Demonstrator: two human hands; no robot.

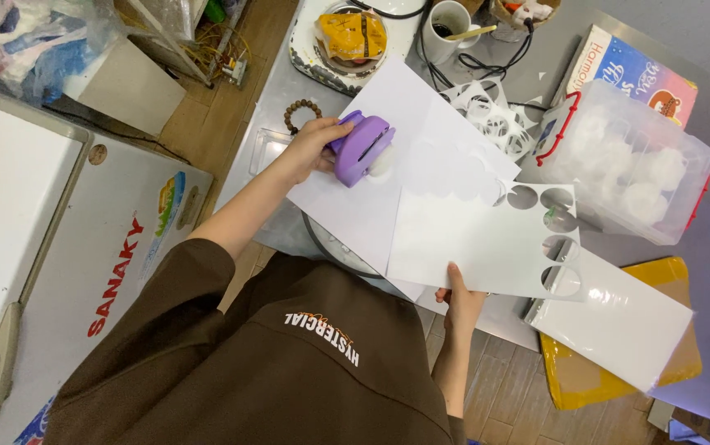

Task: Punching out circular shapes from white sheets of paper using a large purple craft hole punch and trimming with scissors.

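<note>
Centre frame, our left hand (315,142) clamps the purple plastic circle punch (361,148); right hand (459,301) pinches the white card sheet (470,243). We'd keep it flat, holes close-spaced.

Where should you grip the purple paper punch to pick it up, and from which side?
Grip the purple punch across its rounded domed body, coming from above on the side away from the white sheet; its slotted mouth faces the paper. The left hand holds it that way.

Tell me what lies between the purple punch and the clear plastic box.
In the head view, white paper sheets and a punched-out scrap lie between the purple punch and the clear plastic box.
</note>
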